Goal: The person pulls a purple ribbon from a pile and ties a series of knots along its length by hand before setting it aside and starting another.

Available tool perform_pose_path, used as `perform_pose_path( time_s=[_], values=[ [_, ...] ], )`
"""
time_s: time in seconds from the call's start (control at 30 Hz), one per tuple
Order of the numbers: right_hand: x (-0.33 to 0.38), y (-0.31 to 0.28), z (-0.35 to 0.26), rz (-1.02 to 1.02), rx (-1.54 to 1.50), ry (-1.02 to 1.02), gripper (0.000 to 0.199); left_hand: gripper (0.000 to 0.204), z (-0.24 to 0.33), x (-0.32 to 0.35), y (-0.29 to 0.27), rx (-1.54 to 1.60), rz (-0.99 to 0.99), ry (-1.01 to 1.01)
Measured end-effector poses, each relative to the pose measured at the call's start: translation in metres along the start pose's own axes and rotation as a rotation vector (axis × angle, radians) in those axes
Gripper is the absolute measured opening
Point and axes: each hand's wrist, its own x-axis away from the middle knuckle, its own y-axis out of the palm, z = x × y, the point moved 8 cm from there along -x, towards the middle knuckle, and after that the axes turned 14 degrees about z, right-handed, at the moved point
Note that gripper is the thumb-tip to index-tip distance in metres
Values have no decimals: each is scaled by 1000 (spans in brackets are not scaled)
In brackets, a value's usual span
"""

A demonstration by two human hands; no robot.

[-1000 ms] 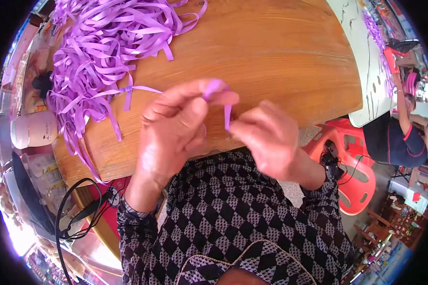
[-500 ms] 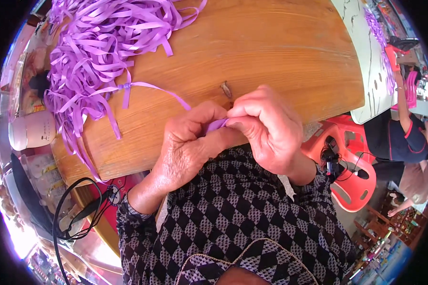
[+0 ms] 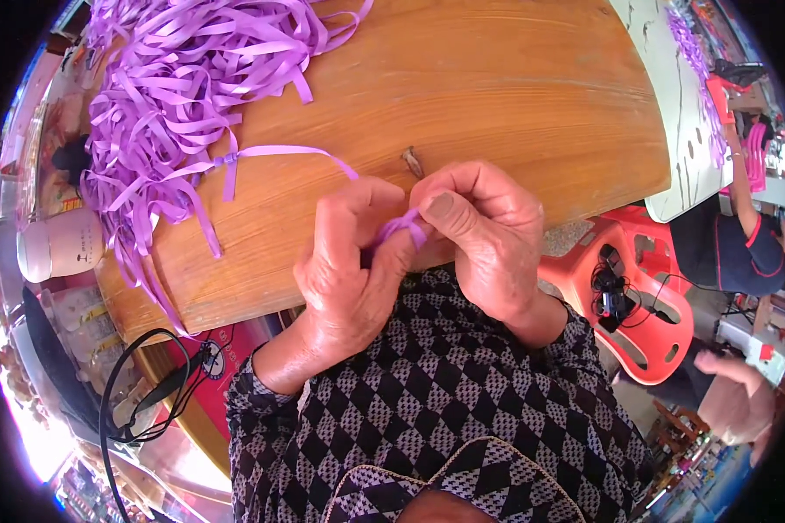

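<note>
A purple ribbon is looped between my two hands, just over the table's near edge. My left hand is closed on it, with the loop lying over the thumb and forefinger. Thumb and forefinger of my right hand pinch the same ribbon at the loop's right side. From my left hand a strand runs left to a small knot beside a large heap of purple ribbons. Part of the ribbon is hidden inside my left hand.
The wooden table has a dark knot mark in front of my hands. A white marbled table adjoins on the right. A red plastic chair holds black cables. At left stand a pale container and a black cable. People are at the far right.
My fingers have opened outward a little, and a loop of ribbon now shows between them. My right thumb has lifted up. At the far right, people have shifted.
</note>
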Motion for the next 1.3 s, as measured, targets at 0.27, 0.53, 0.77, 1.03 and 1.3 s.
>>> perform_pose_path(
  time_s=[0.27,0.53,0.77,1.03,1.3],
  values=[
    [11,7,9,-43,90,55,12,11,20,-5,-4,-87,-27,335],
    [5,3,4,-191,219,46,16,6,-14,-3,3,210,-348,-536],
    [7,12,-9,-203,329,-179,11,10,-21,0,3,307,-281,-700],
    [1,-1,-28,-142,453,-546,16,17,-22,3,13,519,-494,-808],
    [18,15,-44,-304,592,-784,27,17,-21,-4,6,372,-256,-773]
  ],
)
